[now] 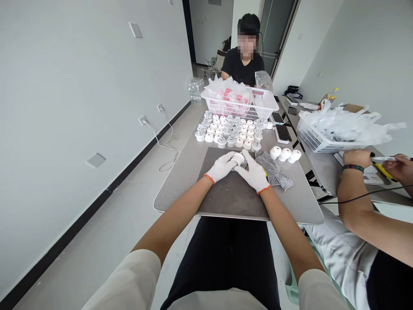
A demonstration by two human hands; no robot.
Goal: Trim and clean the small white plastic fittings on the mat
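Both my hands wear white knit gloves with orange cuffs. Between them, above the dark mat point(232, 193), is a small round white plastic piece point(238, 159). My left hand point(222, 167) grips it from the left, and my right hand point(253, 173) closes on it from the right. Something yellow shows partly behind my right hand, too hidden to name. A grey knit cloth point(274, 170) lies right of that hand. Beyond my hands stand rows of similar white round pieces point(230, 141), some with grey-looking tops. Three more white pieces point(285, 154) sit in a line at the right.
A white basket point(226, 105) of bagged red-and-white items stands at the table's far end, a person point(243, 60) behind it. Phones point(283, 134) lie at the right edge. On the neighbouring table is a basket point(318, 140) of plastic bags; a co-worker's arm point(355, 189) is close by.
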